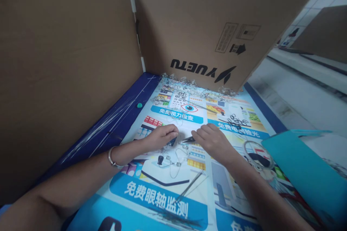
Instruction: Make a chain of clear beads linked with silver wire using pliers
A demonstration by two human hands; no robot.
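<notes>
My left hand (162, 136), with a silver bangle (112, 157) on its wrist, is closed around a small dark object whose edge shows under the fingers. A thin wire chain with clear beads (177, 163) hangs or lies just below it on the printed sheet. To its right, my right hand (210, 139) is closed on dark pliers (189, 139), whose narrow tips point left toward my left hand. The tips are close to the beaded chain; whether they grip it cannot be made out.
Cardboard walls (189, 25) rise at the left and back. Beaded wire pieces (184, 81) line the sheet's far edge, with black loops (237, 122) at right. Loose wires (179, 218) lie in front, a green piece (139, 105) at left, and a teal box (303, 173) at right.
</notes>
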